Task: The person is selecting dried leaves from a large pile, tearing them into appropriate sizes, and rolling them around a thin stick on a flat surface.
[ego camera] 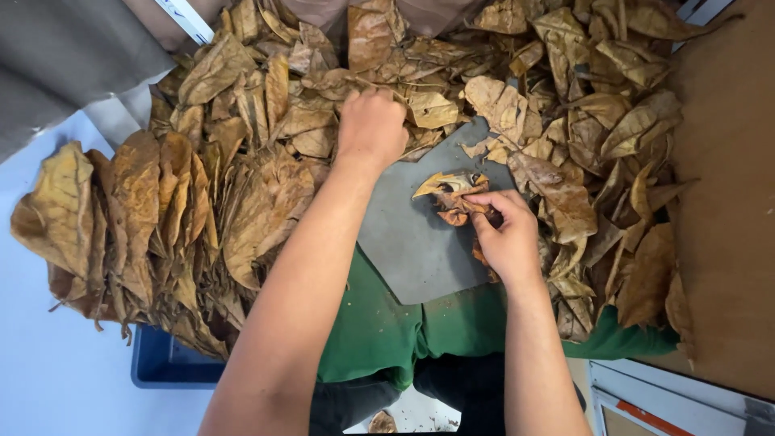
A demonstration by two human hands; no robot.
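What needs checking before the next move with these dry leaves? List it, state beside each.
1. Right hand has a leaf: ok, its fingers pinch a small curled leaf.
2. Left hand placed: ok, it rests knuckles up in the loose leaf pile.
3. Left hand's grip: cannot tell, fingers hidden.
4. Grey board has bare space: ok.
5. Stacked leaves at left stay on the surface: not ok, they hang over the blue bin.

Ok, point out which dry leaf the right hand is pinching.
The curled brown leaf on the grey board, between the right hand's fingertips. It lies alone on the board; the others are heaped around.
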